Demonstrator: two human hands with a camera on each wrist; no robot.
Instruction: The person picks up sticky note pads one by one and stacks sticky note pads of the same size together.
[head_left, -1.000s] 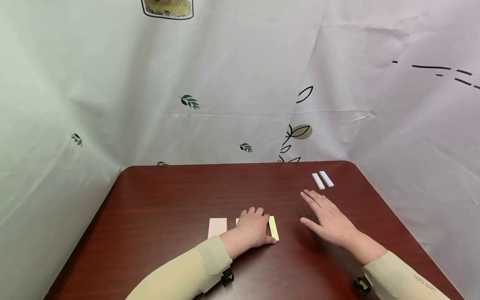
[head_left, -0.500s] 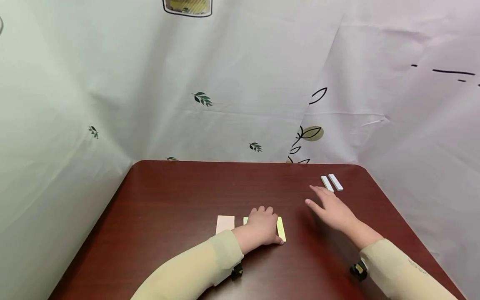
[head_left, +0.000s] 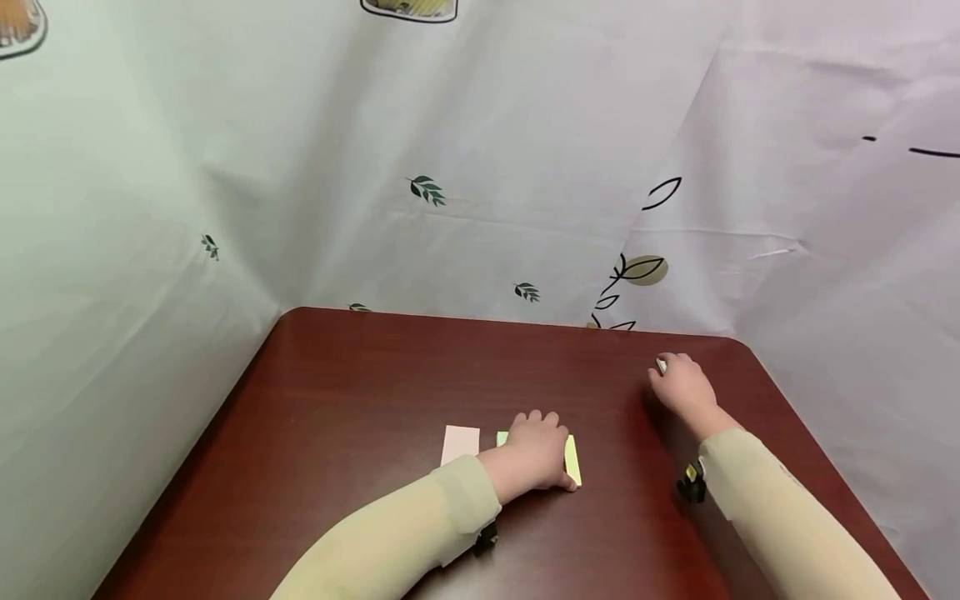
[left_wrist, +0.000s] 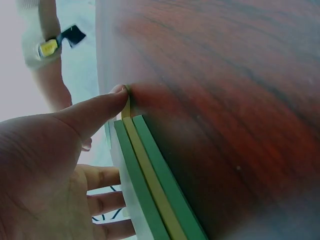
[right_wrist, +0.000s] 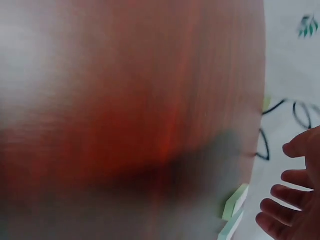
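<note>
My left hand (head_left: 534,452) grips a row of flat blocks on the table, its thumb at the near end of a yellow block (head_left: 572,461). A bit of green block (head_left: 502,437) shows beside it; the rest of the row is covered. In the left wrist view two green strips (left_wrist: 170,185) flank a yellow strip (left_wrist: 155,180), with the fingers behind them. My right hand (head_left: 681,385) is at the far right over a small white block (head_left: 662,367). The right wrist view shows its fingers spread, apart from a pale green block (right_wrist: 235,202) and a pale blue block (right_wrist: 231,227).
A pale pink block (head_left: 460,444) lies left of the row, partly behind the left sleeve. The dark red wooden table (head_left: 360,375) has rounded far corners. A white printed cloth (head_left: 480,167) hangs close behind it and along both sides.
My right hand has moved forward to the small blocks at the far right and now covers most of them. The left hand keeps its place on the row. The head view has turned slightly.
</note>
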